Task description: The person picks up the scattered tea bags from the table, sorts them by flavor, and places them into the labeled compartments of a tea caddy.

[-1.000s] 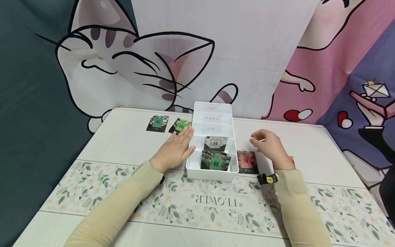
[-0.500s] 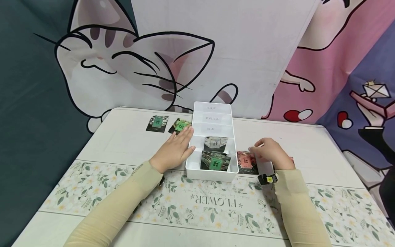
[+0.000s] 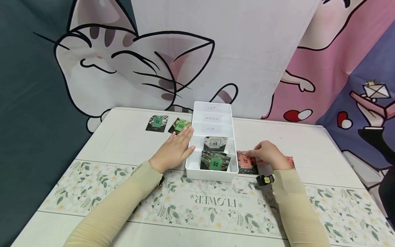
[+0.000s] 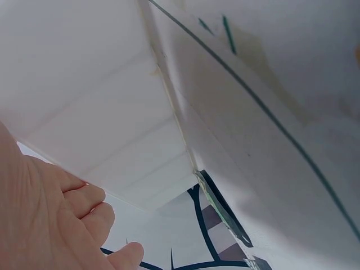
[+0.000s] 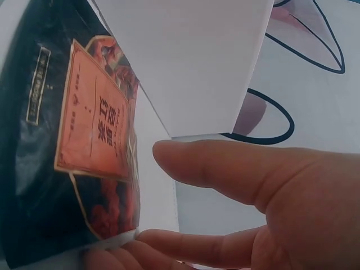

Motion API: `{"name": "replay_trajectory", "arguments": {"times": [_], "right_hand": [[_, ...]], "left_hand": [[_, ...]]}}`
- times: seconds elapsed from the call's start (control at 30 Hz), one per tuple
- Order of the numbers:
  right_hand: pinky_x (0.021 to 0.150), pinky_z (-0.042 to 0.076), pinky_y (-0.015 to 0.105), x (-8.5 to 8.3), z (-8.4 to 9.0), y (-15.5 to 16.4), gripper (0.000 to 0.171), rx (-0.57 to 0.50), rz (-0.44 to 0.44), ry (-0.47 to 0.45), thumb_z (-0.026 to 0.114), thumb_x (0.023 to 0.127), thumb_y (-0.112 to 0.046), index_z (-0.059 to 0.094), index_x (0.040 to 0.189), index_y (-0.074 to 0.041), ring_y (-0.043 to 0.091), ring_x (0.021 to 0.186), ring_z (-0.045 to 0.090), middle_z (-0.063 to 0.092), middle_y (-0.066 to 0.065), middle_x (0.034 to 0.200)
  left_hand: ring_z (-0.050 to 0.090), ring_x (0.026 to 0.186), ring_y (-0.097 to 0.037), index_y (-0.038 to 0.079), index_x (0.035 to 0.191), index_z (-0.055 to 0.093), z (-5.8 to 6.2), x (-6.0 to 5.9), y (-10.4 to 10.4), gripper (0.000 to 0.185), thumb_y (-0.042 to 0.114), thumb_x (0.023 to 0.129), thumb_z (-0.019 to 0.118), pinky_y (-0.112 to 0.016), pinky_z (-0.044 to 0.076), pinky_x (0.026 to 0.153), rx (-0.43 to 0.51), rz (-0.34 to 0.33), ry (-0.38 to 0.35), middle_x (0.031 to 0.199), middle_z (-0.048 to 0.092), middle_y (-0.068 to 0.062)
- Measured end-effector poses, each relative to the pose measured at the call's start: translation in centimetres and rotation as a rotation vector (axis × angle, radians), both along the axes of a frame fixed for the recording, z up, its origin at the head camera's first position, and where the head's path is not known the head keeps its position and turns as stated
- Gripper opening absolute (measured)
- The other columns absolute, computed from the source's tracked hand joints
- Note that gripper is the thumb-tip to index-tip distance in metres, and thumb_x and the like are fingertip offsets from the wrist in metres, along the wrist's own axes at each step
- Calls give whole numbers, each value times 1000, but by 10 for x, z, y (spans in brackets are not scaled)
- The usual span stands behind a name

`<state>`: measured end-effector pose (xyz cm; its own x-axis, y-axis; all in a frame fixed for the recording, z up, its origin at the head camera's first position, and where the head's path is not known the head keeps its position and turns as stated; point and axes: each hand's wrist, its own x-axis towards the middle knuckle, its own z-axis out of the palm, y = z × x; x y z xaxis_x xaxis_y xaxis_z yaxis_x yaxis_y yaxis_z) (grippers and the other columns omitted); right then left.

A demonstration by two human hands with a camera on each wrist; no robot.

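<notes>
A white divided box point(image 3: 212, 175) stands mid-table with labelled compartments. My left hand point(image 3: 172, 151) lies flat with straight fingers along its left wall, and the left wrist view shows the same hand point(image 4: 59, 216) at the box wall point(image 4: 101, 95). Right of the box lies a red-labelled black tea bag packet point(image 3: 244, 164). My right hand point(image 3: 269, 153) reaches over its upper right corner. In the right wrist view the thumb is spread from the fingers, with fingertips at the edge of the packet point(image 5: 93, 112). A green-labelled packet point(image 3: 216, 162) and a pale-labelled packet point(image 3: 215, 143) sit in the two nearest compartments.
Left of the box are a dark green-labelled packet point(image 3: 156, 123) and a yellow-green packet point(image 3: 178, 125), partly behind my left fingers. Another red packet point(image 3: 291, 162) shows past my right wrist. A floral strip point(image 3: 213, 202) crosses the table; a cartoon curtain hangs behind.
My right hand has come down toward the table onto the corner of the red packet. More of the red packet behind the right wrist shows. My left hand stays put.
</notes>
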<state>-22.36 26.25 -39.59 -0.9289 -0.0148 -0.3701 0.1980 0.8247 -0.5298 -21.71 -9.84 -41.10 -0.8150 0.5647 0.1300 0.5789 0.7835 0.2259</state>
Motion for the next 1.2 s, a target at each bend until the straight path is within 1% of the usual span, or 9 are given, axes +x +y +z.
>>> {"name": "replay_trajectory", "arguments": {"times": [0.13, 0.27, 0.4, 0.53, 0.7, 0.8, 0.97, 1.2], "right_hand": [[72, 54, 34, -1, -3, -1, 47, -19, -1, -3, 73, 93, -30, 63, 115, 11, 23, 82, 63, 65, 18, 100], [64, 56, 28, -3, -7, -2, 40, -81, -27, -30, 73, 94, -28, 63, 109, 7, 19, 77, 61, 64, 14, 94], [61, 57, 25, -5, -10, -2, 33, -149, -43, -60, 74, 94, -25, 62, 105, 4, 15, 74, 60, 63, 11, 92], [60, 56, 25, -7, -12, -2, 28, -183, -41, -57, 75, 94, -21, 63, 104, 3, 14, 72, 60, 63, 11, 93], [61, 56, 26, -8, -11, -3, 23, -196, -40, -41, 74, 93, -14, 65, 103, 4, 15, 71, 60, 63, 13, 95], [62, 56, 27, -9, -10, -3, 22, -213, -36, -33, 74, 93, -12, 66, 104, 5, 15, 72, 61, 64, 14, 96], [65, 58, 28, -10, -10, -1, 21, -272, -38, -35, 73, 93, -11, 67, 106, 4, 17, 77, 61, 66, 12, 95], [62, 58, 27, -10, -9, 0, 22, -343, -48, -48, 73, 92, -10, 65, 107, 4, 14, 73, 63, 71, 7, 86]], "left_hand": [[15, 155, -31, -1, 161, 15, 0, 0, 0, 69, 43, 110, 31, -57, 17, 123, 0, 1, -2, 168, 15, -14], [13, 155, -30, 1, 161, 13, -1, -1, -1, 68, 44, 110, 29, -56, 15, 124, -10, 7, -10, 168, 13, -13], [13, 156, -29, 1, 161, 13, -2, -1, -1, 68, 44, 110, 29, -56, 16, 124, -12, 8, -17, 168, 12, -13], [13, 155, -30, 0, 161, 13, -1, -1, -1, 68, 44, 110, 29, -57, 16, 124, -10, 5, -14, 168, 13, -13], [13, 155, -29, 1, 161, 13, -1, -2, -1, 68, 45, 110, 27, -56, 17, 124, -14, 6, -6, 168, 14, -13], [14, 155, -29, 1, 161, 14, -1, -1, 0, 68, 44, 110, 27, -56, 17, 123, -12, 4, -4, 168, 15, -14], [14, 155, -29, 2, 161, 13, 1, -1, 0, 68, 44, 110, 27, -56, 17, 123, -16, 5, -8, 168, 14, -14], [14, 155, -29, 2, 161, 13, 0, -2, 0, 68, 45, 110, 27, -56, 17, 123, -20, 6, -10, 168, 14, -13]]}}
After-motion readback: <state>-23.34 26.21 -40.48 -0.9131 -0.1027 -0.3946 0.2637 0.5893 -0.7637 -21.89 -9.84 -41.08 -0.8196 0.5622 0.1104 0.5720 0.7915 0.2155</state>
